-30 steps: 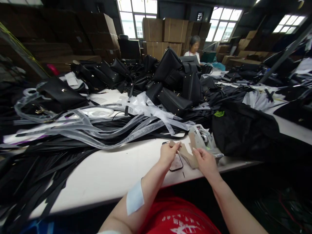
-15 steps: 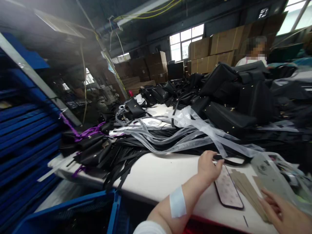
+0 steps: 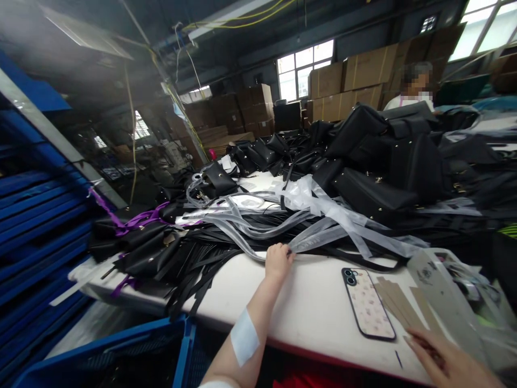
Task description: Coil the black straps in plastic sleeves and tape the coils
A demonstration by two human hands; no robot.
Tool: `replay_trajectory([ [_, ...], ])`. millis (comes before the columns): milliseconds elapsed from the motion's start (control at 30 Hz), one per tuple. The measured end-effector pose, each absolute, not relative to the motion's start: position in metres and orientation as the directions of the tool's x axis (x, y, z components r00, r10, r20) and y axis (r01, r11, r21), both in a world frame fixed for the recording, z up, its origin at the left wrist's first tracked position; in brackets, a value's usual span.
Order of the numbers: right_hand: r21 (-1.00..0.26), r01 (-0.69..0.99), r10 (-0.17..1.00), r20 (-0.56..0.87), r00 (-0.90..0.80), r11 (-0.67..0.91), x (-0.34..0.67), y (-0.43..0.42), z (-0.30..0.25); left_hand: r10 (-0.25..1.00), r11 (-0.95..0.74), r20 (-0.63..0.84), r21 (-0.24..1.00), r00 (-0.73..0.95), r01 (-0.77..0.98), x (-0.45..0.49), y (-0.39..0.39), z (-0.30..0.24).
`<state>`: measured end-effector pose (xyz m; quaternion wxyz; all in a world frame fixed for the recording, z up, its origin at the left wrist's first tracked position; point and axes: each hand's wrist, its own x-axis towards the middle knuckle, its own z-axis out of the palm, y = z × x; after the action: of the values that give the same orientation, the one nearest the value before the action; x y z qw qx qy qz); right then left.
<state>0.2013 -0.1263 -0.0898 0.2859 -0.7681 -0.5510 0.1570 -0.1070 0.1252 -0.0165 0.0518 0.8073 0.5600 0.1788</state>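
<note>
My left hand [image 3: 278, 261] is closed at the front edge of a heap of black straps [image 3: 226, 242] and clear plastic strips [image 3: 258, 231]. A dark bit shows at its fingertips, but I cannot make out what it is. At the lower right, my right hand [image 3: 448, 353] is curled with thumb and forefinger close together; anything between them is too small to name. Its fingertips are near several brown card strips [image 3: 393, 302]. Between my hands lies a phone in a patterned case [image 3: 370, 304], camera side up. A short dark piece [image 3: 399, 359] rests below it.
Black bags [image 3: 375, 188] are piled across the back of the white table [image 3: 315, 302]. A clear plastic box [image 3: 440, 296] with small items stands at the right. At the lower left is a blue crate [image 3: 109, 350], beside stacked blue panels [image 3: 40, 226]. Another person [image 3: 412, 97] is behind the bags.
My left hand has moved left, away from the phone and the black strap beside it, to the edge of the strap heap. My right hand has shifted slightly left and down.
</note>
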Motion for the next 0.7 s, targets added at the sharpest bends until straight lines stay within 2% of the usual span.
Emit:
replay_trajectory([
  [133, -0.627, 0.742, 0.956, -0.015, 0.293, -0.237, 0.185, -0.118, -0.062, 0.920, -0.385, 0.184, 0.267, 0.345, 0.884, -0.104, 0.119, -0.009],
  [300, -0.673, 0.723, 0.975, 0.011, 0.223, -0.158, 0.165, -0.111, -0.041, 0.920, -0.392, 0.076, 0.235, 0.385, 0.889, -0.098, 0.128, 0.002],
  [400, -0.740, 0.653, 0.973, -0.009, 0.231, -0.162, 0.157, -0.114, -0.029, 0.899, -0.433, 0.030, 0.212, 0.437, 0.876, -0.093, 0.117, 0.012],
  [467, -0.812, 0.547, 0.967, -0.077, 0.244, -0.203, 0.152, -0.115, -0.019, 0.862, -0.497, 0.006, 0.210, 0.508, 0.842, -0.086, 0.091, 0.017],
  [533, -0.916, 0.316, 0.954, -0.171, 0.246, -0.246, 0.148, -0.112, -0.007, 0.756, -0.633, -0.037, 0.214, 0.653, 0.744, -0.076, 0.049, 0.021],
  [567, -0.956, 0.145, 0.944, -0.214, 0.252, -0.256, 0.146, -0.108, -0.002, 0.655, -0.726, -0.067, 0.223, 0.753, 0.651, -0.070, 0.025, 0.023],
  [633, -0.947, -0.214, 0.918, -0.292, 0.267, -0.239, 0.143, -0.096, 0.007, 0.363, -0.871, -0.122, 0.307, 0.924, 0.383, -0.061, -0.022, 0.028],
  [700, -0.883, -0.401, 0.859, -0.389, 0.333, -0.245, 0.142, -0.084, 0.017, 0.090, -0.884, -0.165, 0.440, 0.982, 0.155, -0.054, -0.058, 0.034],
])
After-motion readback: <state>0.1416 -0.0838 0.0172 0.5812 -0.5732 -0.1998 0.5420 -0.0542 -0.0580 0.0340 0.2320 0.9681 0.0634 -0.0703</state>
